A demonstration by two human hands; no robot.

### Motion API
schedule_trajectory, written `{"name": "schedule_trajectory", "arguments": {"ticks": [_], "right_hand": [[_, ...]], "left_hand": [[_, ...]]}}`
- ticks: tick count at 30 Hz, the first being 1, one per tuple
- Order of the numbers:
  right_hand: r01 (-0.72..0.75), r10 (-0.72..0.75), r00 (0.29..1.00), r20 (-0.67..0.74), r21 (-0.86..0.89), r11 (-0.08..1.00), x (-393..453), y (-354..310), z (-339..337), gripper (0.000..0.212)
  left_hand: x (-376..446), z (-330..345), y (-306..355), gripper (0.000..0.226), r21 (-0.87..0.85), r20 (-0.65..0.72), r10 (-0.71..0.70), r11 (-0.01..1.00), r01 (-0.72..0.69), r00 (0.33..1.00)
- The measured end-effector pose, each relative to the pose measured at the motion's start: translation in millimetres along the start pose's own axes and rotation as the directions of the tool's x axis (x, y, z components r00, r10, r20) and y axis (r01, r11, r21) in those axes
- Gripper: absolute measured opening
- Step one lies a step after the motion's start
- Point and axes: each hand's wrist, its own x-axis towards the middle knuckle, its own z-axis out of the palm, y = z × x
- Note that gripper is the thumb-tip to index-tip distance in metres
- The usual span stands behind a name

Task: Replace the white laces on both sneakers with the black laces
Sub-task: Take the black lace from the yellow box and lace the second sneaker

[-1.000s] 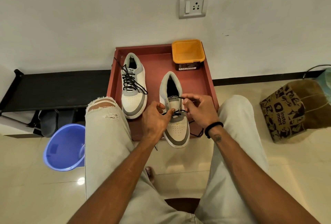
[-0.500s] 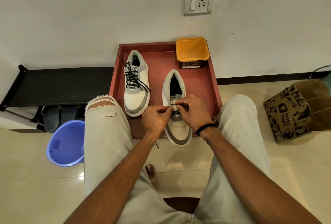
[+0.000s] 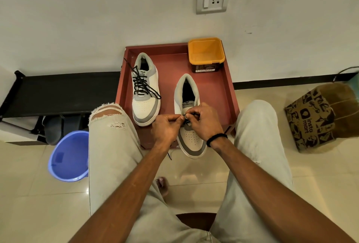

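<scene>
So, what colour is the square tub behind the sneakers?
The tub is orange, seen best in the head view.

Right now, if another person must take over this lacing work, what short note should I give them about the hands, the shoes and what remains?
Left hand: its grip pinches the black lace at the left side of the near sneaker.
Right hand: pinches the same lace over the eyelets.
Near white-and-grey sneaker: on the front edge of the red-brown wooden tray, only its lowest eyelets laced.
Far white-and-grey sneaker: on the tray's left side, black lace threaded up, ends loose and untied.
Done: far sneaker laced; no white laces in view.
Left: thread the near sneaker upward; perhaps tie both.
</scene>
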Motion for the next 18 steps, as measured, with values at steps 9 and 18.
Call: {"name": "schedule_trajectory", "arguments": {"ticks": [9, 18], "right_hand": [[-0.073, 0.072, 0.997, 0.013, 0.172, 0.982, -2.1, -2.8, 5.7, 0.008], [0.045, -0.032, 0.997, 0.077, -0.182, 0.982, -2.5, -0.1, -3.3, 0.019]], "left_hand": [[7.0, -0.9, -4.7, 0.014, -0.215, 0.058, -0.063, 0.974, 0.074, 0.996], [15.3, -9.4, 6.1, 0.016, -0.201, -0.027, -0.031, 0.979, 0.025, 0.999]]}}
